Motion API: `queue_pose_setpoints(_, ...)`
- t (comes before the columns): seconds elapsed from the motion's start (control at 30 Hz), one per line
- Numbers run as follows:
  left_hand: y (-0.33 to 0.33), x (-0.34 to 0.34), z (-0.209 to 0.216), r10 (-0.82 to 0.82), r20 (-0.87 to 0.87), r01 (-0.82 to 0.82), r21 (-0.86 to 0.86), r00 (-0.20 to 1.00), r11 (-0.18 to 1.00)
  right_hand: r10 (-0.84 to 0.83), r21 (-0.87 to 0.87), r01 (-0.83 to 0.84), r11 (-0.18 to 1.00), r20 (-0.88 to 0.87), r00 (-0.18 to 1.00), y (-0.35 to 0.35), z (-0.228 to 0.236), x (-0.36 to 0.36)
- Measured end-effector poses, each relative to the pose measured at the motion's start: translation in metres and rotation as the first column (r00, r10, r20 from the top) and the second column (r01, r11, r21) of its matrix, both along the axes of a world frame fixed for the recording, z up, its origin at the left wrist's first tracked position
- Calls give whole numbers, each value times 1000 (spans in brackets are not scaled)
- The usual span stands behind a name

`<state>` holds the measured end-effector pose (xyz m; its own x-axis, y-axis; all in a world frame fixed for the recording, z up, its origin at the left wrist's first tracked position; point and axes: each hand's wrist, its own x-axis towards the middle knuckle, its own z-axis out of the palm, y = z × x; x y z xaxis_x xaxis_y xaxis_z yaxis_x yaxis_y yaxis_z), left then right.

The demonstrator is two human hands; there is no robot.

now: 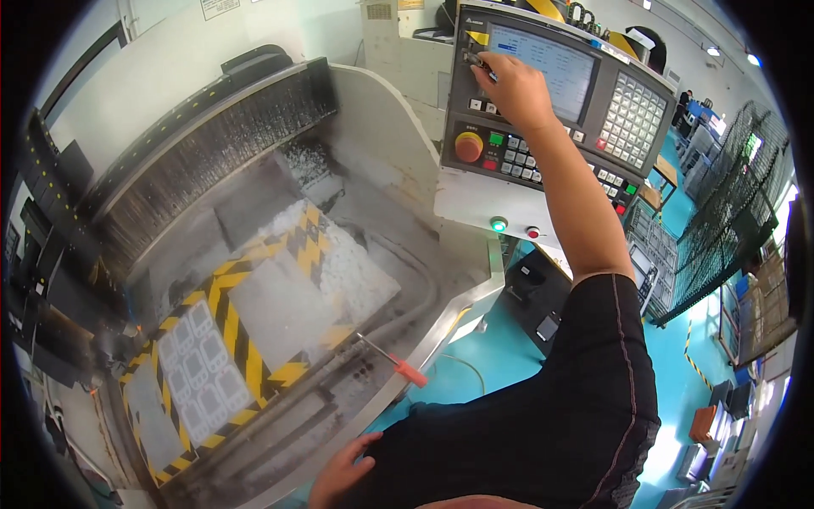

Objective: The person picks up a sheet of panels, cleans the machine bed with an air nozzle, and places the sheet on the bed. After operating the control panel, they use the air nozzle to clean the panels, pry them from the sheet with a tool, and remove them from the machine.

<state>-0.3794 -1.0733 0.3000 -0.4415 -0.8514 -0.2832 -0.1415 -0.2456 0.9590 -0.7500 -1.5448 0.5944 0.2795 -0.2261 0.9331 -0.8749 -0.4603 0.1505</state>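
Note:
My right hand (519,87) reaches up to the machine's control panel (462,97). Its thumb and forefinger pinch at the panel's upper left, beside the lit screen (555,72); a small dark thing (471,58) shows at the fingertips, too small to name. Down by the machine's front edge hangs my left hand (343,471), partly cut off by the lower rim, its thumb and fingers apart and nothing seen in them. A screwdriver (409,371) with a red handle lies on the machine's front ledge, a little beyond the left hand.
Inside the machine, a bed edged with yellow-black tape (246,339) carries a pale sheet with cut-out shapes (203,373) and white chips (356,267). A red stop button (468,147) and keypad (632,119) sit on the panel. A black mesh fence (721,229) stands at right.

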Motion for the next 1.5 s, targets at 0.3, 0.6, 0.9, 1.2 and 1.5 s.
queue_pose_setpoints(0.3,40,14,-56,217,-85,-195,211,973,958,-118,64,122,990,-69,991,-5,5,4)
queue_pose_setpoints(0.6,41,16,-56,238,-77,-205,298,968,932,-218,243,273,931,-231,948,4,33,32)
queue_pose_setpoints(0.9,62,29,-65,286,-116,-261,187,951,947,-327,53,334,941,-113,938,62,18,56)
queue_pose_setpoints(1.2,103,72,-19,232,-161,-234,6,959,972,73,698,-469,541,517,853,218,-251,104)
queue_pose_setpoints(1.5,106,111,168,-314,-460,-84,-661,831,745,252,339,-940,29,908,335,310,-307,156)
